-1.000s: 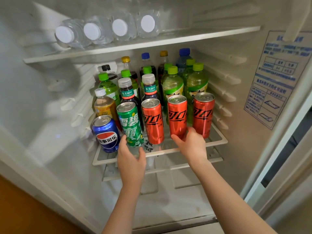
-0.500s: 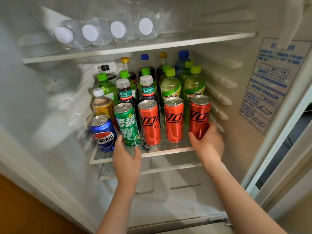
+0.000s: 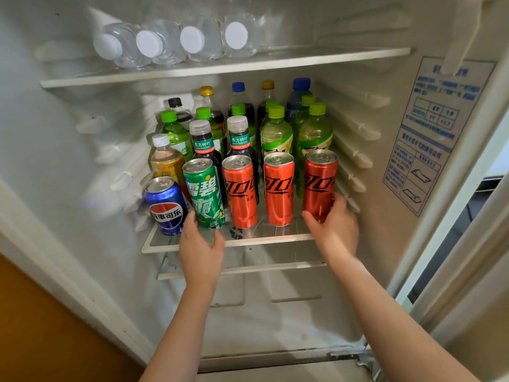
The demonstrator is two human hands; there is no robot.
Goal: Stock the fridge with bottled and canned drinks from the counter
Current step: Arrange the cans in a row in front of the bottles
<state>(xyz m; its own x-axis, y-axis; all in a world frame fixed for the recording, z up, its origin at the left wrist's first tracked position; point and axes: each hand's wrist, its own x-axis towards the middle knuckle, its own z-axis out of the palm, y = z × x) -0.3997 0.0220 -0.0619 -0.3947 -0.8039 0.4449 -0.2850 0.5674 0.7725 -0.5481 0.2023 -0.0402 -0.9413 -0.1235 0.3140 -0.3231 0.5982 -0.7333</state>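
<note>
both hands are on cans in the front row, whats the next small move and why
Probably let go and draw both hands back. The left hand grips the green can, the right hand the rightmost red can, and both cans seem to stand on the shelf, lined up along its front edge, so little looks left to adjust.

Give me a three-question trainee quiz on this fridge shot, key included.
1. True or false: the water bottles on the top shelf lie on their sides.
2. The left hand grips the green Sprite can. What stands to that can's left? A) blue Pepsi can B) red Coca-Cola can C) water bottle
3. Fill in: the right hand holds the ____ of the three red Coca-Cola cans.
Key: 1 true; 2 A; 3 rightmost.
</note>
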